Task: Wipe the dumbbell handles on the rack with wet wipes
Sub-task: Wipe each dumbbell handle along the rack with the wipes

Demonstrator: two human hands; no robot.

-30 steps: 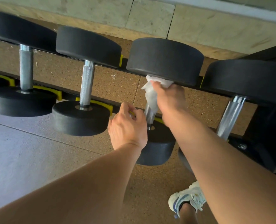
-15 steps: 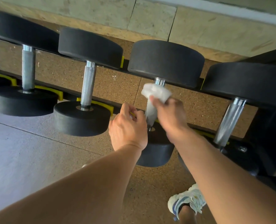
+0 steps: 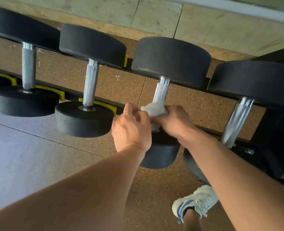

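Observation:
Several black dumbbells with knurled steel handles lie across a black rack (image 3: 71, 97) with yellow saddles. My right hand (image 3: 172, 120) grips a crumpled white wet wipe (image 3: 154, 110) wrapped round the near end of the third dumbbell's handle (image 3: 161, 90), just above its near head (image 3: 161, 155). The upper part of that handle is bare below the far head (image 3: 171, 60). My left hand (image 3: 131, 129) is right beside the wipe, over the front rail, with its fingers curled. A small white patch shows at its fingertips; I cannot tell whether it holds anything.
Other handles stand to the left (image 3: 91, 82) (image 3: 28, 65) and to the right (image 3: 236, 120). The rack's dark upright (image 3: 274, 147) is at the far right. My white shoe (image 3: 194, 202) is on the speckled floor below. A concrete wall runs behind the rack.
My right hand has slid the wipe down the third handle, from just under the far head to the near end. My left hand has stayed almost in place.

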